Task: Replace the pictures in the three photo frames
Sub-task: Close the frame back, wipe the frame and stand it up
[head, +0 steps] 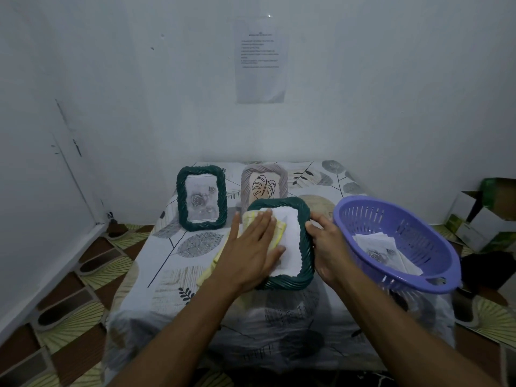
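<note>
three photo frames (181, 196) (283, 177) (306, 247), one wall sheet (261, 62), print illegible

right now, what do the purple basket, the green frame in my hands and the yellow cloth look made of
Purple basket: likely moulded plastic, smooth, slight sheen; even slots and one-piece rim.
Green frame: dark green, twisted rope-like ridges, faint sheen; probably plastic or painted resin, cannot tell which.
Yellow cloth: soft matte fabric, folded and creased.
</note>
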